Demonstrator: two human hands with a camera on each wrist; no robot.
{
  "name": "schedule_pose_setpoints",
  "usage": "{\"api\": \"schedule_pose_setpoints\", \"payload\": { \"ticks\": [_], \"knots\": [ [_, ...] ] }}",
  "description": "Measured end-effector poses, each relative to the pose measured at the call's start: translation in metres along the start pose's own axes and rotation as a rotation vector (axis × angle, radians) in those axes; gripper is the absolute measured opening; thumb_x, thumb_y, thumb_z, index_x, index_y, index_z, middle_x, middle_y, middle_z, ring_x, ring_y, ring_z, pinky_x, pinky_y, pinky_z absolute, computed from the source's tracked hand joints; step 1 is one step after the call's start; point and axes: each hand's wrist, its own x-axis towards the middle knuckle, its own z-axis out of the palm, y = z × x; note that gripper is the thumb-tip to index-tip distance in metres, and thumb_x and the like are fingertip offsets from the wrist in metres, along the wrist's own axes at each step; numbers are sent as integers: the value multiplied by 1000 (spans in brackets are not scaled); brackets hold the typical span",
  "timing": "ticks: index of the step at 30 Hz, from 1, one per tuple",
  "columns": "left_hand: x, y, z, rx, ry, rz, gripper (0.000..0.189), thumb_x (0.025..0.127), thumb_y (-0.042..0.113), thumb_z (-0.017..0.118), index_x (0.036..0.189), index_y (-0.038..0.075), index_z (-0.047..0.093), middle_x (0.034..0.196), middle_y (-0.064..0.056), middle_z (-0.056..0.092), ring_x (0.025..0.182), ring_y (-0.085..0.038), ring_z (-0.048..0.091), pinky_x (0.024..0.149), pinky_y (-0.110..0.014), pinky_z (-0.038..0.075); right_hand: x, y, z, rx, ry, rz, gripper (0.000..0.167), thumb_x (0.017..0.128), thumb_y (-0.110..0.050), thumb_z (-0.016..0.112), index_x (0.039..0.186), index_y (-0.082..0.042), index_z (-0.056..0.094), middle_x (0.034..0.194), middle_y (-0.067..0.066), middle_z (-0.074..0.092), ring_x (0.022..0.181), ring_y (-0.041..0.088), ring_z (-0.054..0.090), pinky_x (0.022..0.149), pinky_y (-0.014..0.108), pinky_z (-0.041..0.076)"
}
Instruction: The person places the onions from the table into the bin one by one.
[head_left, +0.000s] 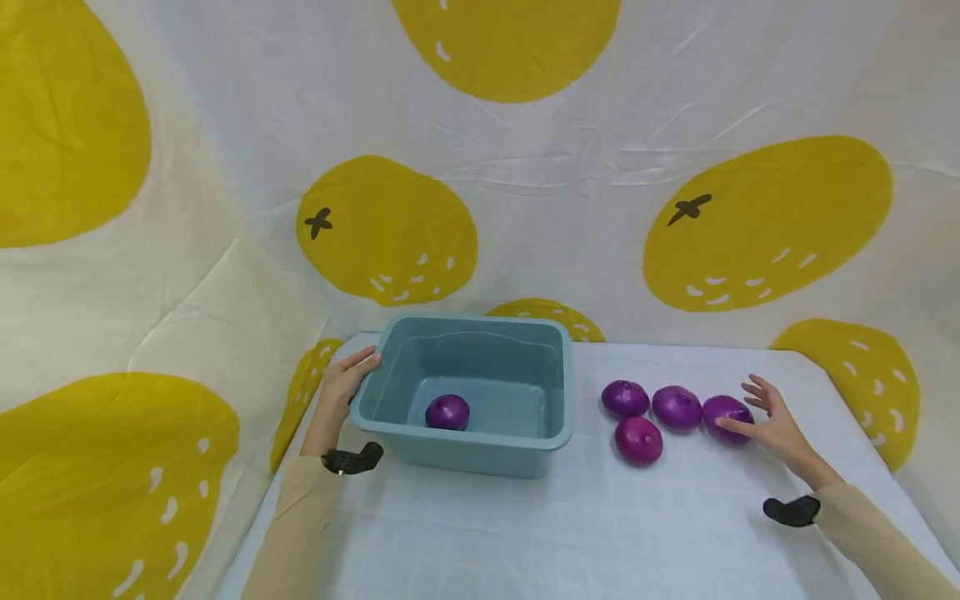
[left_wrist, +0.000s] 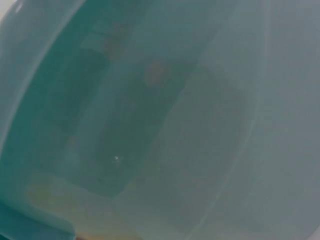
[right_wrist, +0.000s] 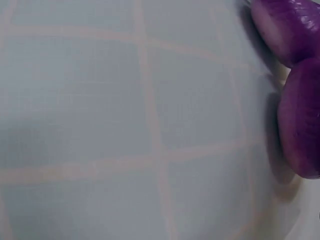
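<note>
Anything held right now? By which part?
Left hand touches the left rim of the bin; whether it grips can't be told. Right hand, spread at the rightmost onion, isn't gripping it.

Left hand (head_left: 347,382): 8 o'clock, fingers straight | right hand (head_left: 777,427): 4 o'clock, thumb and fingers apart | left arm (head_left: 296,517) toward 1, right arm (head_left: 873,533) toward 10

Bright head view, dimmer, hazy wrist views
</note>
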Motion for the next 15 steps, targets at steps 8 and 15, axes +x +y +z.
{"api": "schedule_pose_setpoints", "payload": {
  "ticks": [8, 15],
  "knots": [
    [-3, 1, 3, 10, -6, -18, 56, 91, 32, 65, 141, 11, 49, 151, -15, 40, 136, -34, 41, 111, -50, 35, 1, 16, 3, -4, -48, 31, 106, 86, -32, 71, 153, -5, -6, 152, 36, 13, 131, 57, 18, 97, 76, 25],
    [-4, -1, 2, 9, 3, -22, 58, 91, 34, 66, 141, 11, 49, 151, -16, 40, 137, -35, 39, 112, -50, 33, 6, 22, 11, -20, -104, 17, 110, 84, -30, 73, 153, -6, -9, 151, 38, 14, 131, 60, 17, 97, 77, 24]
  ]
}}
